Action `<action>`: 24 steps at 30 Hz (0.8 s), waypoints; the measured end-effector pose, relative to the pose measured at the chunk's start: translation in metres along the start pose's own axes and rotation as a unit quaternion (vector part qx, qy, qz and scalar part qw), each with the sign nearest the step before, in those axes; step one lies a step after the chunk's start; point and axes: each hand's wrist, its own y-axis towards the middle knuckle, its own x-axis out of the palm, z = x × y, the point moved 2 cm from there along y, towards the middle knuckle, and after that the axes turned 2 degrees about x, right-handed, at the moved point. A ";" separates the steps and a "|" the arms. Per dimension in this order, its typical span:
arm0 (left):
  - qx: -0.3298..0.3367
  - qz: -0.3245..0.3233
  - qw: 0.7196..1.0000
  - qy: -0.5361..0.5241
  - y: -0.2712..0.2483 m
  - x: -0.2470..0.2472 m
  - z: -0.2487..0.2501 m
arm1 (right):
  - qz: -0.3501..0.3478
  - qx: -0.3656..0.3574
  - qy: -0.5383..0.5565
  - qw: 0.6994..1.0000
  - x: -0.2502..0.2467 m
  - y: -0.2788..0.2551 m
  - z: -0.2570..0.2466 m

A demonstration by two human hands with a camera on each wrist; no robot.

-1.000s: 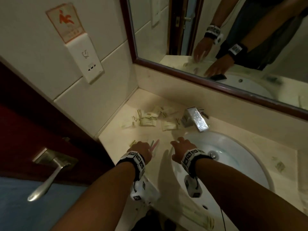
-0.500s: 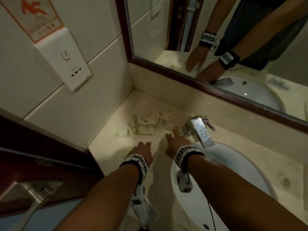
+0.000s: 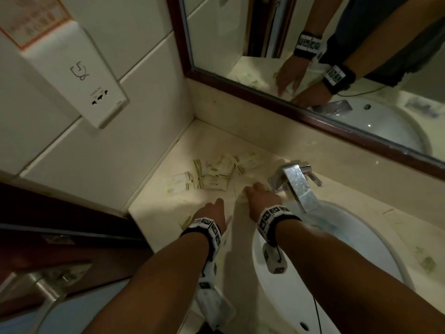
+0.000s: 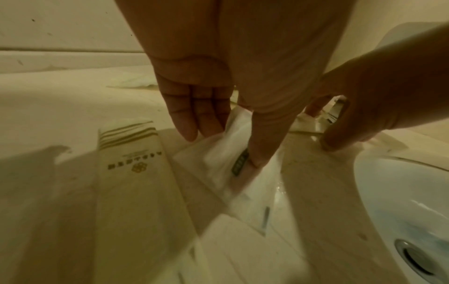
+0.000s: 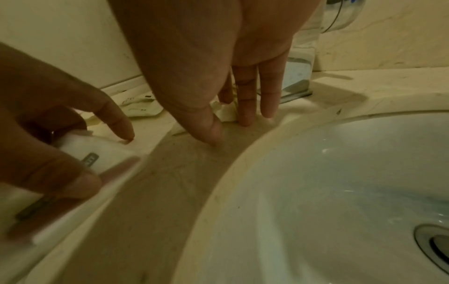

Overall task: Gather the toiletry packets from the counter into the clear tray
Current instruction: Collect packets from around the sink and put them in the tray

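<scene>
Figure: collecting scattered packets beside the faucet (image 3: 297, 182). The right hand (image 3: 261, 197) reaches down just left of the faucet base, fingers extended and spread, fingertips (image 5: 245, 120) pressing a small crumpled packet (image 5: 227, 114) against the counter (image 3: 154, 210); no pinch has formed yet. The left hand (image 3: 212, 214), further left of the faucet and nearer the viewer, pinches a white sachet (image 4: 226, 153) between thumb and fingers, above a long gold-striped packet (image 4: 131, 153) that lies flat. The main heap of packets (image 3: 216, 173) lies well left of the faucet, toward the wall corner. The clear tray appears in no view, so its place cannot be told.

Judged technique: flat sachets resist lifting from a smooth, seemingly damp top, so the right fingers should drag the packet toward the thumb until an edge rises, then pinch. Sliding it rightward, toward the basin (image 5: 340, 192) in front of the faucet, risks dropping it in; draw it leftward instead. Sweeping the heap together before lifting would likely save trips.
</scene>
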 end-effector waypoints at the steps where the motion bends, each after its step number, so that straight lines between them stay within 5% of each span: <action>1: 0.002 -0.005 1.000 -0.001 0.001 0.000 0.000 | 0.007 -0.006 -0.010 1.000 0.000 -0.002 -0.001; 13: 0.001 -0.005 0.998 -0.059 -0.007 0.001 0.000 | 0.035 -0.038 -0.065 0.997 0.012 -0.016 -0.006; 24: 0.016 -0.004 0.999 -0.050 -0.048 -0.023 0.015 | 0.092 -0.027 0.024 0.995 -0.008 -0.070 0.019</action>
